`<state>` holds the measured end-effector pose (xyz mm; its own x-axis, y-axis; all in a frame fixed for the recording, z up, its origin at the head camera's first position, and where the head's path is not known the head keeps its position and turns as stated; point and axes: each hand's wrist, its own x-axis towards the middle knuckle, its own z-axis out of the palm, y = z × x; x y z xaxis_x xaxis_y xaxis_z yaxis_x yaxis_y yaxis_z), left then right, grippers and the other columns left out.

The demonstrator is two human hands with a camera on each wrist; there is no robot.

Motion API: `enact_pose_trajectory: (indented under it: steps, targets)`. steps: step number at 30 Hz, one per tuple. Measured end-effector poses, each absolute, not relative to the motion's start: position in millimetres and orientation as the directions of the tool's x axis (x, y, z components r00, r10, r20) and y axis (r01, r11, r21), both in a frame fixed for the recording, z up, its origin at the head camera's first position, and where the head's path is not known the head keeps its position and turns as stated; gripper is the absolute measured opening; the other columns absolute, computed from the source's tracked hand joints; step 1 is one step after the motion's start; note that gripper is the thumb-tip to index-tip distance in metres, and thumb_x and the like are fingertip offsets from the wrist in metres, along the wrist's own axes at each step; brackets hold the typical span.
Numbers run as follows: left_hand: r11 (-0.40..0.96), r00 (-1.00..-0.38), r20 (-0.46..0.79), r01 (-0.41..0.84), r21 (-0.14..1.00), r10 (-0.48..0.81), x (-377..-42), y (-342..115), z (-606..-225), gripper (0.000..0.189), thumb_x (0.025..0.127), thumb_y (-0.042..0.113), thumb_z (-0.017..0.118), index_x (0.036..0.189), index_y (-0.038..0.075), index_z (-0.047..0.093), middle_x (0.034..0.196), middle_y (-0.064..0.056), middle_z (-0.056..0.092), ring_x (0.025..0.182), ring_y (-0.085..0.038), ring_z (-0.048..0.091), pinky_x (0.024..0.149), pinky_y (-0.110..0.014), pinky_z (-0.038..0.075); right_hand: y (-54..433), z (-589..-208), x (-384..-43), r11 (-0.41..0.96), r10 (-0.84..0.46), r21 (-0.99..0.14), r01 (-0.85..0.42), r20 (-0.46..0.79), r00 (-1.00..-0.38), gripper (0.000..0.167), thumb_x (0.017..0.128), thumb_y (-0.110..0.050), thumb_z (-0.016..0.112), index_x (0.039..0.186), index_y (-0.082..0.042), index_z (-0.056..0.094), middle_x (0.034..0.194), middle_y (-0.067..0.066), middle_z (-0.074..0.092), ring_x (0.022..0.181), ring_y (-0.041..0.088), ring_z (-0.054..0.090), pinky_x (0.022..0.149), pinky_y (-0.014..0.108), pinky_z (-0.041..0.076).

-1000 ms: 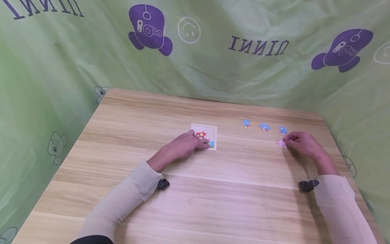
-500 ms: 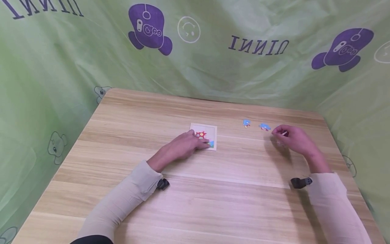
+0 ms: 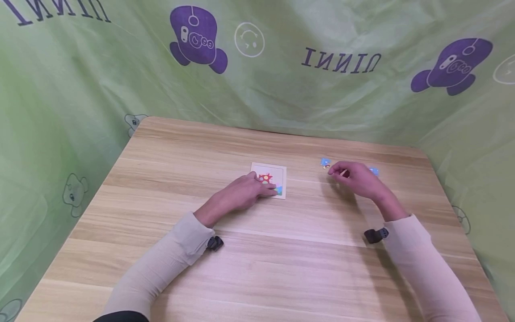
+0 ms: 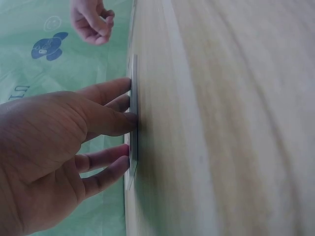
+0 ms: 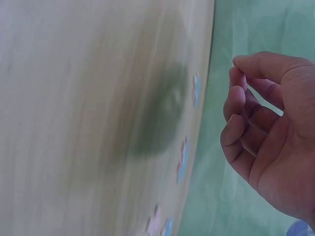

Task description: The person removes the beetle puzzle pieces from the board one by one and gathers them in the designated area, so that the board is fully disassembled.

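My left hand [image 3: 245, 192] lies spread over a small square puzzle board [image 3: 284, 179], its fingertips resting on the top. In the left wrist view, the thumb meets the board's near edge [image 4: 135, 147]. A red spotted piece and a blue-green corner piece show between the fingers. Above the table at the right, my right hand [image 3: 356, 179] has curled fingers, thumb tip meeting the forefinger, with nothing visible between them. It hovers just right of a blue jigsaw piece [image 3: 325, 162]. Another blue jigsaw piece [image 5: 183, 160] and a pink one [image 5: 153, 221] are hidden beneath it in the head view.
A further blue jigsaw piece [image 3: 374, 171] lies just behind the right wrist. The wooden table [image 3: 281, 268] reaches back to a green printed curtain [image 3: 273, 98]. Dark wrist cameras [image 3: 376, 235] hang under both sleeves.
My right hand has risen from beside the pink piece and swept left over the row of blue pieces, which stay on the table. My left hand stays still on the board.
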<state>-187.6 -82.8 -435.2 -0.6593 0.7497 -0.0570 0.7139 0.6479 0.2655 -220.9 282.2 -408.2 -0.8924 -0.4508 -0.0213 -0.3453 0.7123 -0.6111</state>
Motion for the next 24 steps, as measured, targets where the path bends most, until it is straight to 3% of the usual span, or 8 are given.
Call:
enact_pose_trajectory:
  steps: [12,24]
  targets:
    - [0.67,-0.676,-0.103,0.677,0.306,0.73,-186.5,-83.2,-434.8,0.053,0.104,-0.003,0.053,0.143,0.03,0.063,0.148,0.016,0.052,0.083,-0.021,0.044,0.066,-0.028,0.038,235.6,-414.5,-235.0,0.665,-0.54,-0.625,-0.409,-0.024,-0.841,0.015,0.101,-0.003,0.063,0.112,-0.002,0.074,0.103,0.011,0.071,0.091,0.023,0.064,0.081,0.041,0.054]
    - [0.666,-0.657,-0.15,0.681,0.303,0.739,-186.5,-84.3,-430.6,0.065,0.099,-0.012,0.052,0.149,0.029,0.057,0.153,0.015,0.048,0.087,-0.02,0.043,0.068,-0.027,0.038,191.3,-416.4,-245.8,0.665,-0.603,-0.577,-0.475,-0.04,-0.797,0.019,0.102,-0.008,0.062,0.115,-0.004,0.075,0.104,0.006,0.073,0.088,0.02,0.063,0.081,0.039,0.053]
